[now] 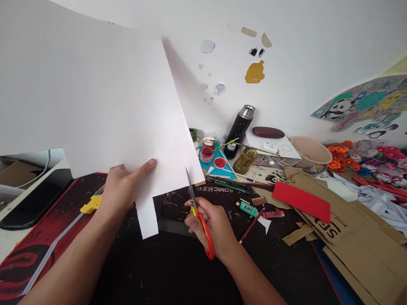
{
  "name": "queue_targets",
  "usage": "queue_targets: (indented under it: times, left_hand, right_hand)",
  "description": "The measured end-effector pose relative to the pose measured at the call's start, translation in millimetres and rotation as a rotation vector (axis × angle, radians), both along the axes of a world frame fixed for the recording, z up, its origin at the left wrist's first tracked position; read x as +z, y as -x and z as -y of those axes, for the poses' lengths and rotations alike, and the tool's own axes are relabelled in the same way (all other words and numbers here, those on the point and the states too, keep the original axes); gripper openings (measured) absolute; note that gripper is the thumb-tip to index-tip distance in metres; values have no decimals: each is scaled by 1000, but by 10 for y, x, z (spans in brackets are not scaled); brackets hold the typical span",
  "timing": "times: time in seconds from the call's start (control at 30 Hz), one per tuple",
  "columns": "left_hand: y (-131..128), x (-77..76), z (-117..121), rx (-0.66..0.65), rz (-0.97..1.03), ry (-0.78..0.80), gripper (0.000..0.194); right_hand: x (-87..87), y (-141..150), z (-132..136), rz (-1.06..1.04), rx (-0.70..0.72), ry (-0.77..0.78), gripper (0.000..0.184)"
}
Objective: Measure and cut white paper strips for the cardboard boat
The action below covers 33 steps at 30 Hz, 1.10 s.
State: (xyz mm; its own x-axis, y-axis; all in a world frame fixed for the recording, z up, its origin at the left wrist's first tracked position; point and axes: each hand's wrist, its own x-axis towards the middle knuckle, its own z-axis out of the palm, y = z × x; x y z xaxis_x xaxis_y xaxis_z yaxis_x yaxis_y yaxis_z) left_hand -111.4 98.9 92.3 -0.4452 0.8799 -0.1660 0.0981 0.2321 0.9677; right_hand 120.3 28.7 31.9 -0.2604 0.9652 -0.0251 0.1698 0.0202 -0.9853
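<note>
My left hand (122, 188) grips the lower edge of a large white sheet of paper (95, 97), thumb on its front, and holds it upright over the desk. A narrow strip (146, 216) hangs from the sheet's lower edge. My right hand (211, 224) is closed on red-handled scissors (199, 214). The blades point up and their tips reach the paper's bottom edge, right of the strip.
The black and red desk mat (178, 262) is strewn with scraps. A red card (302, 202) lies on cardboard pieces (356, 241) at the right. Paint pots (207, 153), a black flask (240, 129), a utility knife (232, 185), a pencil (251, 226) and a bowl (310, 151) stand behind.
</note>
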Motion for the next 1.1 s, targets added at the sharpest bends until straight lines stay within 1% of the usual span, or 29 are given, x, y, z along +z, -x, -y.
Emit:
queue_targets:
  times: [0.17,0.27,0.4,0.53,0.7,0.93,1.1]
  left_hand:
    - [-89,35,26,-51,6,-21,47]
    - [-104,22,37,-49,-7,-20,45]
    - [-91,-5,51,-53,-84,10,46]
    - [-92,-21,56,-67,-110,12,45]
    - [-122,-19,66,-81,-71,7,45]
    - [-177,26,87,-94,2,11,41]
    - [-163,12,74,-85,-10,26,42]
  right_hand:
    - [7,2,5,33,-58,27,55]
    - [15,1,3,50,-68,25,51]
    - [22,3,1,61,-82,14,47]
    - [2,8,-4,61,-96,-2,44]
    - [-26,3,-18,79,-114,-19,43]
    - [27,0,-10,62,-129,-2,35]
    - [42,6,-14,72,-132,-15,34]
